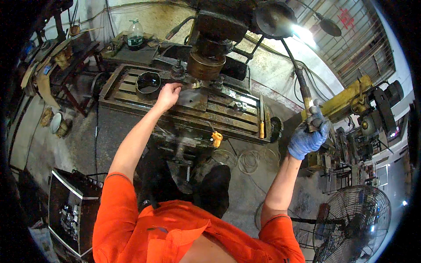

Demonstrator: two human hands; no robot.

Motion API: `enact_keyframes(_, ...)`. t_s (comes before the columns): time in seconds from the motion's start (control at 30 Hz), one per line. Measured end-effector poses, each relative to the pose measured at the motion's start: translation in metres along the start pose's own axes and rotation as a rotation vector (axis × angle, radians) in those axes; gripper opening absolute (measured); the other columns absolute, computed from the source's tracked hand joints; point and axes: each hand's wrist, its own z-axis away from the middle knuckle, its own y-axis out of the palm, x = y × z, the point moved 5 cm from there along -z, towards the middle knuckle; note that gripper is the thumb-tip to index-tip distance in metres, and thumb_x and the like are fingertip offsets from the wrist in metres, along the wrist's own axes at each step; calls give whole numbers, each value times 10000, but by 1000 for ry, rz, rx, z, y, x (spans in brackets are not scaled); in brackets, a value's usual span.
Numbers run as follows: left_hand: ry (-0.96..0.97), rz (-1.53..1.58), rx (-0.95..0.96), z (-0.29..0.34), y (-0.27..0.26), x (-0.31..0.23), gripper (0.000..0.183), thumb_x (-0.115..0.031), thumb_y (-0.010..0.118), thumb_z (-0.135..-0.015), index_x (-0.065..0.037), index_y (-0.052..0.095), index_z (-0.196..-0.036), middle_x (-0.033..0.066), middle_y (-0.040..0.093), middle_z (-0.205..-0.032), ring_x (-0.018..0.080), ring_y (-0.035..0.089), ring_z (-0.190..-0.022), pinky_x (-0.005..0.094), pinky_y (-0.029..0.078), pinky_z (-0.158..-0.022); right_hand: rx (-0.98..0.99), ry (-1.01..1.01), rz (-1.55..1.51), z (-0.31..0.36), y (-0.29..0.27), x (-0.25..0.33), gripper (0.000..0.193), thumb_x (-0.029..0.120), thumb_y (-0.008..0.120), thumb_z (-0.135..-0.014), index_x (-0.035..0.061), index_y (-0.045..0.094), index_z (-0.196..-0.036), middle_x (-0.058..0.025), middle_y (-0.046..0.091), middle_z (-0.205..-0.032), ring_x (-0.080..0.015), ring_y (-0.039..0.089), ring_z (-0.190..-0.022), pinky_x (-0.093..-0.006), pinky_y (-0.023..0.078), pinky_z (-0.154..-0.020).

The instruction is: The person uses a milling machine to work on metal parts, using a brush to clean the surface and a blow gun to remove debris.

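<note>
- And here we are at the slotted worktop of a drill-type machine, a flat metal plate lying near its front edge, roughly midway between the ends, just in front of the round spindle head!
- How far along? The plate is laid out on the worktop and the right hand is on the lever, so setting-up looks well advanced.
- A small dark spot shows on the plate; it could be a drilled hole or only a mark, so whether any cutting is finished, I can't call it. Lifting the plate off is, in my judgement, certainly left.
- Now the plate's looks: thin, grey, straight-edged, dull sheen, darker smears across it.
- Right hand, in its blue glove, wraps firmly round the lever's lower end, well out beyond the worktop's right end.
- Left hand, bare, curls its fingers together just beside the plate's left edge; nothing visibly pinched.
- Toward the worktop's left end, a black round tub of dark liquid!
</note>
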Motion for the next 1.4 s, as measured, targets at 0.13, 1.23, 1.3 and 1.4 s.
enact_keyframes(0.13,-103,167,216,26,-2,-10,248,-107,466,-856,24,571,-1039,138,606,-674,187,597,-566,310,475,-541,-17,39,-19,6,-5,-5,365,308,454,-836,57,414,-574,-57,440,-628,-194,466,-708,-350,351,-759)
enact_keyframes(1.23,-34,287,114,41,-7,-17,257,-132,458,-889,37,533,-1068,87,591,-740,104,531,-536,258,457,-508,11,-3,25,-22,-17,1,263,214,529,-816,-11,561,-683,-134,615,-782,-165,535,-696,-255,380,-619)
enact_keyframes(1.3,-50,288,96,37,-3,-16,260,-138,460,-891,39,532,-1067,88,590,-737,105,530,-535,261,455,-500,-13,-18,30,-27,-12,4,251,188,526,-811,-15,551,-665,-142,614,-786,-164,535,-696,-245,378,-622)
enact_keyframes(1.4,-6,239,88,27,1,-12,271,-143,468,-887,44,532,-1071,95,595,-741,108,535,-521,261,448,-487,-13,-39,-10,-42,-9,4,242,164,502,-820,-28,580,-694,-147,615,-762,-152,520,-662,-258,410,-679)
